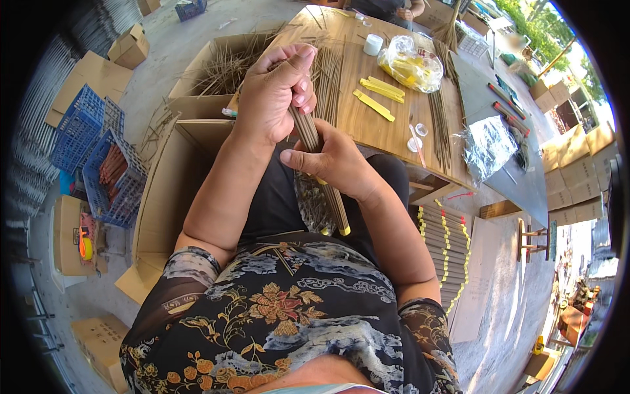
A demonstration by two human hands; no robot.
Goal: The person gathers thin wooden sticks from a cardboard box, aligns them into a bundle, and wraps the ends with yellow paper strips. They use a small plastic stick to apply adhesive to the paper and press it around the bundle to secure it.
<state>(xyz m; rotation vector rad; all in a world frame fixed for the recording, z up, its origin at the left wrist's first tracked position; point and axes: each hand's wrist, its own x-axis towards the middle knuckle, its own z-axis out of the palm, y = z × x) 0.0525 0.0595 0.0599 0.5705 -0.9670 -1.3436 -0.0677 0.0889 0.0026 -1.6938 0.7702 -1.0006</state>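
A bundle of thin brown sticks (336, 205) with a yellow lower end slants down over my lap. My left hand (272, 95) is closed round its upper part, thumb on top. Lower down, my right hand (333, 161) wraps the same bundle, its thumb lying across the front and its other fingers partly hidden behind. Just beyond my hands, many loose brown sticks (331, 82) lie on the wooden table (354, 49). Yellow strips (374, 113) rest on the tabletop to the right of them.
A cardboard box (197, 79) full of tangled sticks stands at the left. Blue crates (108, 174) are stacked farther left. Finished-looking banded bundles (443, 253) lie at the lower right. A clear bag (412, 64) sits on the table, and another person's hand (405, 13) shows beyond it.
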